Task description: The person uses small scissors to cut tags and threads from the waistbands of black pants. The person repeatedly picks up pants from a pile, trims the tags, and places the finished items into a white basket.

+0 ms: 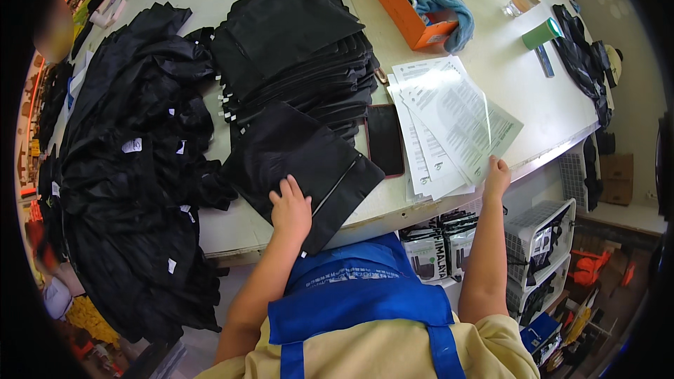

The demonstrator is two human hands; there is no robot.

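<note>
My left hand point(291, 214) lies with fingers spread on a folded black garment point(281, 151), which has a zip along one side and a small white tag at its near corner. My right hand point(497, 175) pinches the near right corner of a glossy printed sheet point(467, 123). That sheet overlaps several other printed sheets point(419, 147) on the table. Between garment and sheets lies a dark phone point(385, 142). Behind the garment rises a tall stack of folded black garments point(295, 35), white tags showing along its left side.
A loose heap of black garments point(140, 175) covers the table's left side and hangs over its edge. Toward the back right stand an orange box point(393, 10) with blue cloth, a clear cup point(523, 2) and a green cylinder point(540, 34). White baskets point(537, 238) stand below, right.
</note>
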